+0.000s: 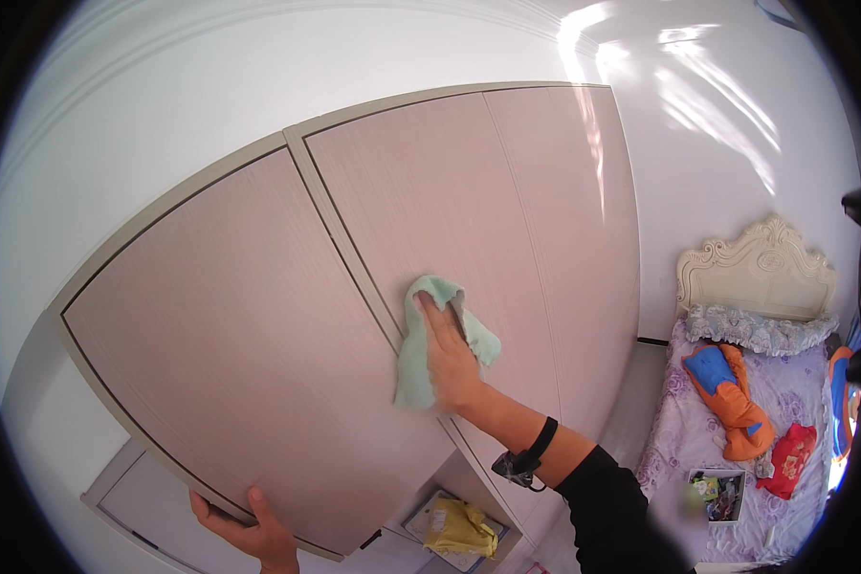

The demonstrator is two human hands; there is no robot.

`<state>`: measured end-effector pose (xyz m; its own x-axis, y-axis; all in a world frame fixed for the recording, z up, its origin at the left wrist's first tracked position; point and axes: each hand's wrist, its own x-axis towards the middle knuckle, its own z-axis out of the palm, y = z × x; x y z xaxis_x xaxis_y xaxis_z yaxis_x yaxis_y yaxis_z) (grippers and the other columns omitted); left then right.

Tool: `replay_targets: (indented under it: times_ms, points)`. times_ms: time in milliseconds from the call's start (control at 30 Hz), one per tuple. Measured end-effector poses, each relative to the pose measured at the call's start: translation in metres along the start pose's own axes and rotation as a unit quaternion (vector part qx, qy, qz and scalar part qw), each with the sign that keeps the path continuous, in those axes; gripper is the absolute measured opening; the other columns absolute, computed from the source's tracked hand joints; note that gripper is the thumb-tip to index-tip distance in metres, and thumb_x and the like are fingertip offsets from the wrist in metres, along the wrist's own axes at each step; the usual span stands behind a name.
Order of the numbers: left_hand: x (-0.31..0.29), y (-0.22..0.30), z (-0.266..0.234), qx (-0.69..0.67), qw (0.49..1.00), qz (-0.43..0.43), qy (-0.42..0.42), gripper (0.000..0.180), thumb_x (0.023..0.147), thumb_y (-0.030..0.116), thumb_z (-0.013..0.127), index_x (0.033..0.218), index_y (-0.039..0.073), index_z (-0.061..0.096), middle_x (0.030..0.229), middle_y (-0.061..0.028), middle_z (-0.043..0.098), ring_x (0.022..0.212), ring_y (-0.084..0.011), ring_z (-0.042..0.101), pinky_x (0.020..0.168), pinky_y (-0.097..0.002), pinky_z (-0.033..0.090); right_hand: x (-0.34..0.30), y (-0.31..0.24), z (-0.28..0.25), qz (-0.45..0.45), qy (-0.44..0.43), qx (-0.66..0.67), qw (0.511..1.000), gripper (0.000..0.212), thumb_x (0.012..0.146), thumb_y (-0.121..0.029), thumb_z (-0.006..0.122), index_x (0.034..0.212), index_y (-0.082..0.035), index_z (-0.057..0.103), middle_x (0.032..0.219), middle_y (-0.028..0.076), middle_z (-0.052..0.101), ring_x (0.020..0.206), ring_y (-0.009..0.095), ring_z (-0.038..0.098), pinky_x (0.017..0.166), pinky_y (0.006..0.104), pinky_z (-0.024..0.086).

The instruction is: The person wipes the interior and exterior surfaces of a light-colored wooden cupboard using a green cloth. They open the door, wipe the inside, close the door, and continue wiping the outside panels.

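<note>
A pale green cloth [414, 368] is bunched under my right hand [447, 356], which presses it against the pink cabinet front near the upright frame strip between two panels. Part of the cloth hangs below the palm and part folds up over the fingertips. At the lower edge of the left-hand cabinet door [249, 354], my left hand [252, 528] grips the rim, its thumb on the front and its fingers around the edge. A dark band with a small device [521, 466] sits on my right wrist.
Below the doors, an open shelf holds a yellow bag [461, 528]. To the right stands a bed with a carved cream headboard [761, 273], bearing a ruffled pillow [763, 330], an orange and blue garment [737, 407], a red packet [787, 462] and a box of small items [730, 518].
</note>
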<state>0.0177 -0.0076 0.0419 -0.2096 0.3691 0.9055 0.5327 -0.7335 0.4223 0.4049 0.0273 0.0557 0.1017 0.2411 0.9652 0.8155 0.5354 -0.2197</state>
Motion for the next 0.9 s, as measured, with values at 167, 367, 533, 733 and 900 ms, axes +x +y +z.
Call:
replay_targets:
  times_ms: [167,367,533,733,900]
  points:
    - [0.003,-0.006,0.004,-0.048,0.997,0.031,0.046,0.097,0.096,0.034,0.089,0.161,-0.006,0.03,0.153,-0.0302,0.046,0.135,-0.0406,0.054,0.112,-0.0536,0.051,0.046,0.044,-0.02,0.008,0.034,-0.023,0.999,0.086,0.103,-0.028,0.056,0.174,0.004,0.019,0.18,0.025,0.024,0.163,0.055,0.024,0.135,0.0553,0.021]
    - [0.003,-0.014,0.002,-0.04,0.998,0.001,0.043,0.1,0.096,0.034,0.089,0.162,-0.006,0.026,0.152,-0.0299,0.046,0.132,-0.0395,0.056,0.111,-0.0527,0.053,0.085,0.143,-0.05,-0.02,0.142,-0.112,0.983,0.077,0.105,-0.025,0.055,0.171,0.005,0.028,0.179,0.023,0.03,0.164,0.042,0.03,0.134,0.0525,0.023]
    - [0.003,-0.011,-0.001,-0.01,0.999,0.002,0.033,0.1,0.097,0.035,0.087,0.163,-0.006,0.024,0.154,-0.0299,0.045,0.133,-0.0396,0.055,0.111,-0.0519,0.053,0.079,0.216,-0.064,0.063,0.152,-0.14,0.976,0.074,0.107,-0.022,0.05,0.173,0.002,0.026,0.18,0.021,0.029,0.166,0.04,0.027,0.135,0.0477,0.023]
    - [0.003,-0.012,0.001,-0.062,0.998,-0.007,0.026,0.104,0.097,0.039,0.087,0.164,-0.006,0.021,0.154,-0.0291,0.045,0.133,-0.0385,0.055,0.111,-0.0509,0.052,0.067,0.248,-0.065,0.202,0.163,-0.147,0.954,0.069,0.111,-0.022,0.044,0.173,0.002,0.024,0.181,0.023,0.024,0.168,0.04,0.02,0.137,0.047,0.018]
    - [0.004,-0.012,0.003,-0.066,0.997,0.017,0.026,0.103,0.098,0.038,0.086,0.163,-0.007,0.021,0.154,-0.0291,0.045,0.133,-0.0376,0.054,0.112,-0.0519,0.051,0.021,0.187,-0.034,0.227,0.12,-0.152,0.954,0.072,0.111,-0.025,0.045,0.172,0.006,0.022,0.181,0.026,0.02,0.168,0.044,0.016,0.137,0.05,0.016]
